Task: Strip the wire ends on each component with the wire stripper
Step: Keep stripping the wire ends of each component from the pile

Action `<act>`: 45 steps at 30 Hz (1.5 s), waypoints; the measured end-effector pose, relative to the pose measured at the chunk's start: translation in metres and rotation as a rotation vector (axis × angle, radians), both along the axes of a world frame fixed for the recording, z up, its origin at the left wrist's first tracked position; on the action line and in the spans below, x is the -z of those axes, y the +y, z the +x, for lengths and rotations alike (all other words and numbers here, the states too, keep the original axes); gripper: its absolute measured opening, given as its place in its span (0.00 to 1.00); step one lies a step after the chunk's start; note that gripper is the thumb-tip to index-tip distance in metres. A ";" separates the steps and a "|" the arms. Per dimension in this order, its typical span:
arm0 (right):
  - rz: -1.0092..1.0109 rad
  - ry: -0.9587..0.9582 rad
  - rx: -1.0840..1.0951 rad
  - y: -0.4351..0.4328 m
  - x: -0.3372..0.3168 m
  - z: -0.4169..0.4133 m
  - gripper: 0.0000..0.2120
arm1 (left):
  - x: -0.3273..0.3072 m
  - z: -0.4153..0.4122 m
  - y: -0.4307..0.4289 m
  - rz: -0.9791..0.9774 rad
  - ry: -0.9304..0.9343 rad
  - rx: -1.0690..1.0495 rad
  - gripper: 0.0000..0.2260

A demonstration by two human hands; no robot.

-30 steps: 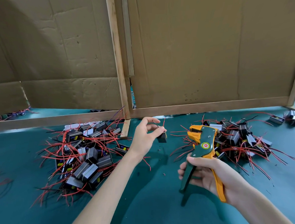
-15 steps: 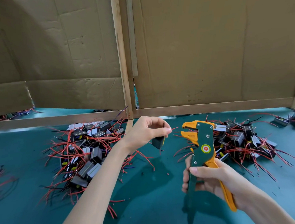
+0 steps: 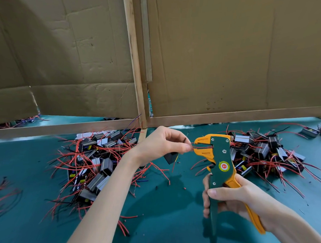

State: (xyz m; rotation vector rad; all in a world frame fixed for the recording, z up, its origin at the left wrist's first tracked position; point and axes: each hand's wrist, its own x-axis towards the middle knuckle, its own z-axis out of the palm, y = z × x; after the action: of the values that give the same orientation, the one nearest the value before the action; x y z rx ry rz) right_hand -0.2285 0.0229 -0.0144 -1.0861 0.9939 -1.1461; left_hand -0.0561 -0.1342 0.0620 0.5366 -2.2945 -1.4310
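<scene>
Red wire (image 3: 201, 147) inside wire stripper (image 3: 222, 160) mouth; left hand (image 3: 162, 145) fingers (image 3: 184, 147) pinch it; right hand (image 3: 231, 196) grips handles.

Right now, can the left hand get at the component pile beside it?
Probably not yet: the left hand pinches a red wire in the wire stripper. Otherwise the pile lies unobstructed beside its forearm.

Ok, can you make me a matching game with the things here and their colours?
Things:
1. stripper
2. table
3. wire in the stripper's mouth
4. cardboard

Colours:
A. brown
B. red
C. green and orange
D. teal

Pairs: 1-C, 2-D, 3-B, 4-A
</scene>
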 end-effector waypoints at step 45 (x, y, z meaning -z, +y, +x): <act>0.020 -0.055 0.134 0.006 -0.017 0.010 0.11 | -0.014 -0.001 0.011 -0.129 0.044 -0.017 0.02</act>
State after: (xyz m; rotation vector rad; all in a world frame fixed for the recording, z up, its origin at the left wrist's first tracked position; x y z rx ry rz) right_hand -0.2181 0.0290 0.0023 -0.9786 1.0453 -1.2647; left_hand -0.0567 -0.1236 0.0758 0.4797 -2.3230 -1.2633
